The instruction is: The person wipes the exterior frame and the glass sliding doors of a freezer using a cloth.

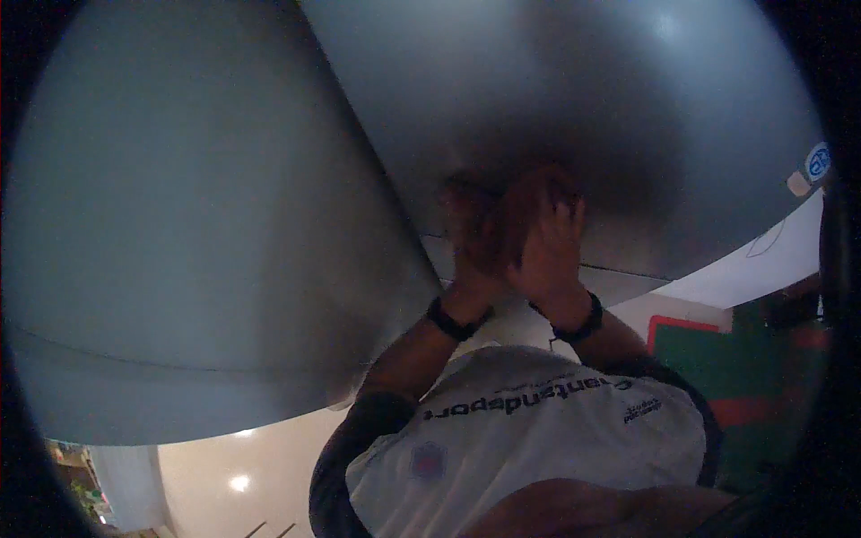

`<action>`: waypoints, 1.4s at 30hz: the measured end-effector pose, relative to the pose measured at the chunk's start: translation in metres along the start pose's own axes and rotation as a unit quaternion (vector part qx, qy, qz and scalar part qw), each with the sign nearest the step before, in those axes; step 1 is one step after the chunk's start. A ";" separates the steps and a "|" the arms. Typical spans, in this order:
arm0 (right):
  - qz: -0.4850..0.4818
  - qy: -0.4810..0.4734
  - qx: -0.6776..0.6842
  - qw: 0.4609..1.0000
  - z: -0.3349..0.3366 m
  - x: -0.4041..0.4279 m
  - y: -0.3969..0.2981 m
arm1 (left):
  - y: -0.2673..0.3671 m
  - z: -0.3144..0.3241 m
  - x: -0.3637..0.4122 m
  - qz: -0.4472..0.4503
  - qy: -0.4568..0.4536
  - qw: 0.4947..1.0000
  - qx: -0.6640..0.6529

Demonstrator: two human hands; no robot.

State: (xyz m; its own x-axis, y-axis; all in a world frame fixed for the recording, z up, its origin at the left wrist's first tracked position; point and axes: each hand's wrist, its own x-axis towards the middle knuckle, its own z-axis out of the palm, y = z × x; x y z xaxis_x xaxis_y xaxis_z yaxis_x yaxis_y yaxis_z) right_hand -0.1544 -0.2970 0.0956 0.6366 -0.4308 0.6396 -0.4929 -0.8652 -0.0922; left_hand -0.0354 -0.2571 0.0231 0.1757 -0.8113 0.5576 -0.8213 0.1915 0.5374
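My left hand (471, 245) and my right hand (553, 249) are close together, raised in front of a large grey metal-looking panel (605, 81). Each wrist wears a dark band. The fingers of my right hand point away from me, partly lit. Deep shadow covers most of my left hand. Between and beyond the hands is a dark reddish-brown shape (514, 208); whether it is a held thing or a reflection cannot be made out. Contact with the panel is also unclear.
A second grey panel (155, 202) meets the first along a dark slanting seam. A round blue-and-white sticker (818, 161) is at the right edge. Green surfaces with red edging (713, 356) lie at right. A pale surface (222, 464) with bright light spots shows at lower left.
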 end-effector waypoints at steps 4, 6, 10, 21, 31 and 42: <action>0.098 -0.038 -0.060 0.993 -0.008 -0.009 -0.009 | -0.034 -0.042 0.052 0.021 0.290 0.955 0.058; 0.053 0.074 -0.073 0.993 -0.011 -0.014 -0.007 | 0.033 -0.098 0.068 0.016 0.262 0.963 0.055; 0.058 0.070 -0.074 0.993 -0.008 -0.035 -0.022 | 0.027 -0.107 0.057 0.085 0.276 0.956 0.057; 0.111 0.058 -0.095 0.988 -0.004 -0.072 -0.006 | 0.035 -0.093 0.042 0.032 0.223 0.965 0.137; 0.200 0.037 -0.199 0.959 -0.020 -0.098 0.003 | 0.053 -0.079 0.019 -0.014 0.162 0.983 0.083; 0.339 0.001 -0.195 0.920 -0.015 -0.173 0.079 | 0.075 0.008 -0.046 0.015 0.000 0.998 -0.063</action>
State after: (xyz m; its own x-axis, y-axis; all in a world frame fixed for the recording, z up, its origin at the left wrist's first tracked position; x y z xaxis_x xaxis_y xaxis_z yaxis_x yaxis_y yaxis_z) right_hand -0.3121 -0.2867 -0.0109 0.1034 -0.8366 0.5380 -0.9523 -0.2394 -0.1893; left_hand -0.1096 -0.2098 0.0325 0.1517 -0.8041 0.5748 -0.7518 0.2837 0.5953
